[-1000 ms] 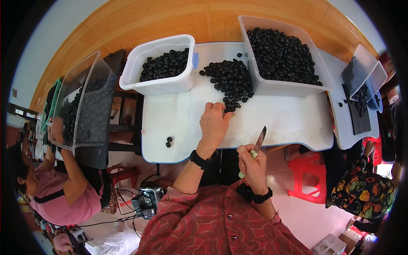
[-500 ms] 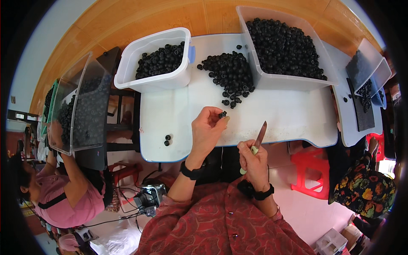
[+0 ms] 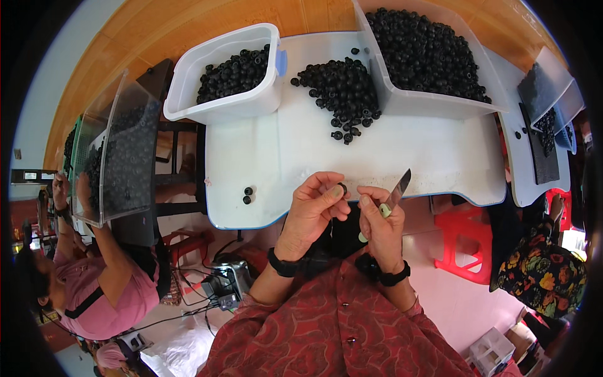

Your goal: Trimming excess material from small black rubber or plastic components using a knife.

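Pinched between the thumb and fingers of my left hand [image 3: 311, 210] is a small round black part [image 3: 342, 188], with an opening that looks like a ring. My right hand [image 3: 382, 229] grips a knife [image 3: 400, 188] by its pale green handle, the blade pointing up and away to the right. Both hands are close together over the table's near edge, and the blade is apart from the part. Beyond them a loose pile of similar black parts [image 3: 342, 94] lies on the white table [image 3: 251, 151]. Two black parts [image 3: 247, 195] sit by themselves at the left.
A white bin [image 3: 251, 103] partly filled with black parts stands at the back left. To the right of the pile is a larger, fuller translucent bin [image 3: 433, 107]. Co-workers sit on both sides, one in a pink top [image 3: 119, 289]. A red stool [image 3: 465, 242] stands at right.
My left hand has drawn back from the pile toward me with the black part. The right hand with the knife has come up beside it. The view has shifted slightly.
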